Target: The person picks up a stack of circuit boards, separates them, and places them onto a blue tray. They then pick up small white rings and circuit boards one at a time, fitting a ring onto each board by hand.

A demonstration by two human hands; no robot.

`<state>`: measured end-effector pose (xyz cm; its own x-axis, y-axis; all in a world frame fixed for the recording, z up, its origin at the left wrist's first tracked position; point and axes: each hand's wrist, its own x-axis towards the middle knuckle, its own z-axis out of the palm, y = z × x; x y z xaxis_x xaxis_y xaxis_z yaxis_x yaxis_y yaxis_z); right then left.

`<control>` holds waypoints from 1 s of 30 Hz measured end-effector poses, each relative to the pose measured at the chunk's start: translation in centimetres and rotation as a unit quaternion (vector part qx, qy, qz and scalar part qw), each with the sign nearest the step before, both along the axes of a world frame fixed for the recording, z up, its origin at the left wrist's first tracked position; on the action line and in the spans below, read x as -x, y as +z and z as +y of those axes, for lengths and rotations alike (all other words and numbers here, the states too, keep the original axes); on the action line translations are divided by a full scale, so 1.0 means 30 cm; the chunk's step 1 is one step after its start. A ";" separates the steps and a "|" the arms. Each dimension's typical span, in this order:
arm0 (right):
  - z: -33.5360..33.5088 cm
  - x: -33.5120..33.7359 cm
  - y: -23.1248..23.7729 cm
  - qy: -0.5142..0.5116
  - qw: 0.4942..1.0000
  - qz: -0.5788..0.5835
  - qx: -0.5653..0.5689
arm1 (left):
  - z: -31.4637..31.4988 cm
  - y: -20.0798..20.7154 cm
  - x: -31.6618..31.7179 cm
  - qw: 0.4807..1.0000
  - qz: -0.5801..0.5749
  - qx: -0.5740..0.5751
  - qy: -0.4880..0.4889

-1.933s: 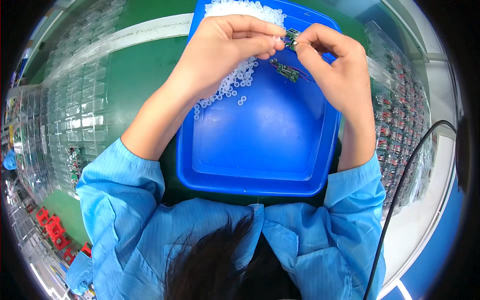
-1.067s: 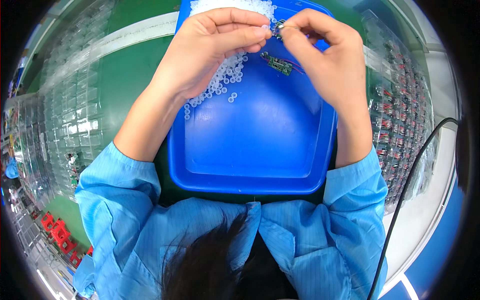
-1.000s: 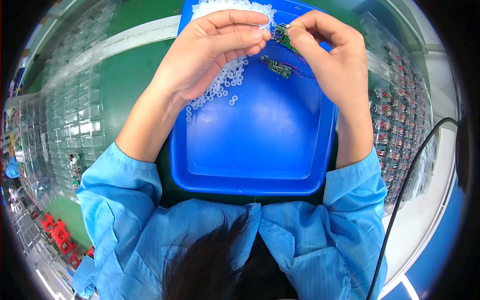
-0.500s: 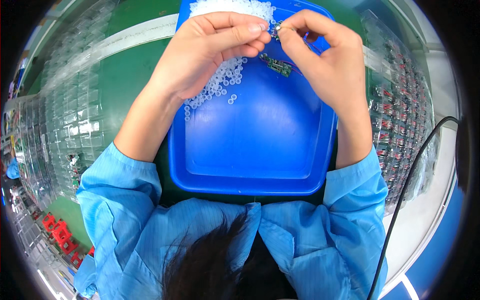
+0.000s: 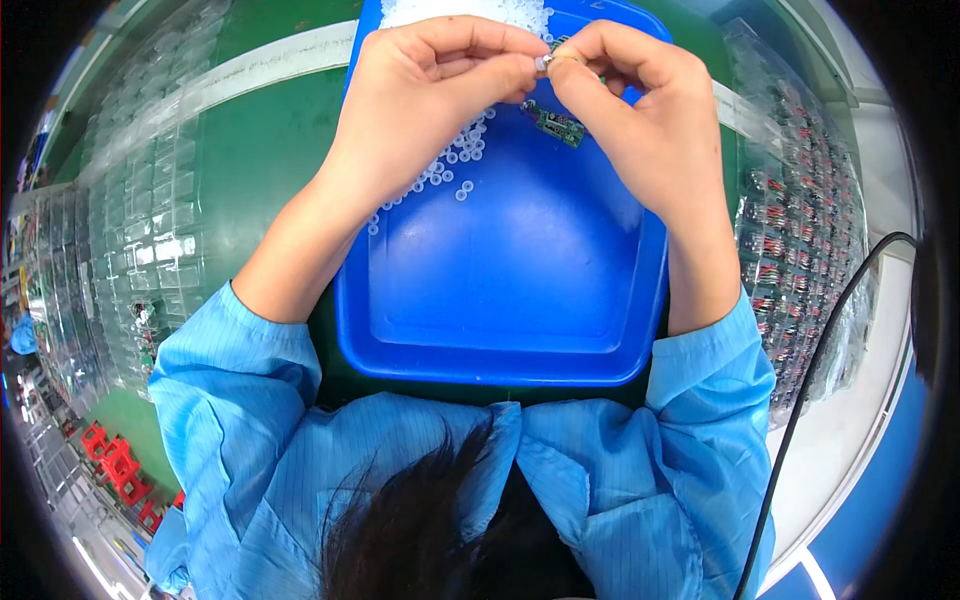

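Over the far part of a blue plastic tray [image 5: 490, 372], my two hands meet at the fingertips. My left hand [image 5: 425, 100] pinches a small translucent white ring [image 5: 542, 63]. Up against it, my right hand [image 5: 645, 120] is closed on a tiny metallic part, mostly covered by the fingers. A small green circuit board [image 5: 558, 125] hangs or lies just below the right fingers; I cannot tell whether it touches the tray. Many loose white rings [image 5: 463, 155] are spread beside and under my left hand, with a larger heap [image 5: 465, 13] at the tray's far end.
Clear plastic blister trays [image 5: 150, 220] are stacked on the green table [image 5: 250, 190] to the left. On the right, another blister tray [image 5: 800, 240] holds rows of boards with red wires. A black cable [image 5: 815, 375] runs down the right side. Red stools [image 5: 120, 465] stand at lower left.
My left fingertips have moved in against the right ones, and a white ring now shows between them at the metallic part. The circuit board has shifted slightly.
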<state>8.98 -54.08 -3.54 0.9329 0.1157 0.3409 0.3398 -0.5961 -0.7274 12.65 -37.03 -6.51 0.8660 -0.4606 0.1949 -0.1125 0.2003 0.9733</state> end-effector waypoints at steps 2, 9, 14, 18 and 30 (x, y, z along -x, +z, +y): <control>-0.005 -0.005 -0.011 0.012 0.987 0.094 -0.133 | 0.000 0.009 0.008 1.000 -0.006 -0.020 0.002; -0.015 -0.004 -0.003 -0.005 0.979 0.080 -0.187 | 0.027 0.023 -0.033 0.982 0.152 0.074 -0.079; 0.011 0.010 0.022 -0.030 0.993 -0.103 0.053 | 0.020 0.008 -0.035 0.970 0.193 0.114 -0.092; 0.030 0.019 0.024 -0.032 0.993 -0.098 0.057 | 0.013 -0.004 -0.022 0.981 0.160 0.078 -0.074; 0.027 0.018 0.037 -0.023 0.948 -0.210 0.240 | 0.004 0.028 0.001 0.997 0.067 0.013 -0.026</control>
